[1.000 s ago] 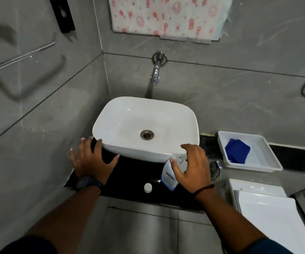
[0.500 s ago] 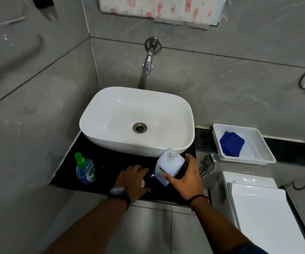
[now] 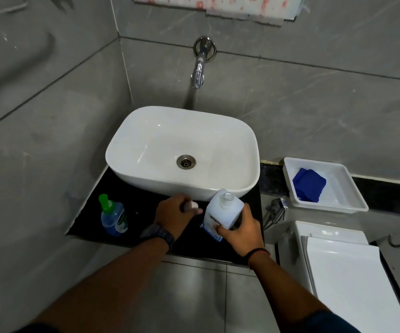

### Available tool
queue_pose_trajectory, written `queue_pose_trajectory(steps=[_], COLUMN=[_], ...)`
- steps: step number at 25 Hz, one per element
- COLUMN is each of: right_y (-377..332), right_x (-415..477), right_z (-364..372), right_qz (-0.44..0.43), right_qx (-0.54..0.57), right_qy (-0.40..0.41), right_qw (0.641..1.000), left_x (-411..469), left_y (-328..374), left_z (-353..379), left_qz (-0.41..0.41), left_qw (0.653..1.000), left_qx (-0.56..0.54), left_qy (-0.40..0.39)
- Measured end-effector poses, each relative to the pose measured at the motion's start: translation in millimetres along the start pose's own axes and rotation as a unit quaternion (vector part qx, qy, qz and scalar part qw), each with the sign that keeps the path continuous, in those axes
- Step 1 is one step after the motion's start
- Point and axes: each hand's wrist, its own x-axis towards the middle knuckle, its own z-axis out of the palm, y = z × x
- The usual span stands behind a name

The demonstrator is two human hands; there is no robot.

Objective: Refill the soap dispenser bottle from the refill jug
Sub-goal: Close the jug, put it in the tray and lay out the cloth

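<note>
A white rectangular refill jug with an uncapped neck stands on the black counter in front of the basin. My right hand grips its lower right side. Just left of the jug, my left hand pinches a small white cap between its fingertips. A blue soap dispenser bottle with a green top stands at the counter's left end, apart from both hands.
A white basin fills the back of the counter under a wall tap. A white tray holding a blue cloth sits to the right. A white toilet cistern lies at lower right.
My left hand left the dispenser bottle at the counter's left end, moved right and picked up the white cap from the counter. My right hand stays on the jug.
</note>
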Motion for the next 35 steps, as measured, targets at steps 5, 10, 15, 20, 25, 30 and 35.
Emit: queue_pose_trajectory(steps=[5,10,15,20,25,30,35], right_y=[-38.8,-80.6,-108.3,-126.1,-135.3,-142.9,-139.6], right_x=[-3.1,-2.6,-1.1,4.9,11.9,14.8,16.6], right_z=[-10.0,-24.9,-40.2,-51.6,-60.2,-63.9,-76.2], right_qz=[-0.004,-0.02,-0.034,-0.047,-0.047,-0.051,-0.033], right_qx=[-0.017,-0.072,-0.106,-0.142,-0.152,-0.146,-0.143], right_qy=[-0.007,-0.015,-0.01,-0.015,-0.019,-0.037,-0.019], right_qw=[1.0,0.997,0.994,0.989,0.987,0.987,0.989], left_x=[13.7,2.7,5.6,9.6,10.6,16.7,27.3], left_y=[88.3,127.6,156.3,178.0,185.4,188.6,172.8], left_z=[-46.5,-70.0,-89.3,-97.7,-98.0,-98.0,-105.8], left_qz=[0.132,0.286,0.287,0.292,0.283,0.208,0.187], left_qw=[0.981,0.954,0.938,0.926,0.934,0.968,0.981], left_qx=[-0.136,0.037,0.131,0.172,0.093,-0.034,0.001], left_qy=[0.032,-0.083,-0.141,-0.163,-0.195,-0.137,-0.043])
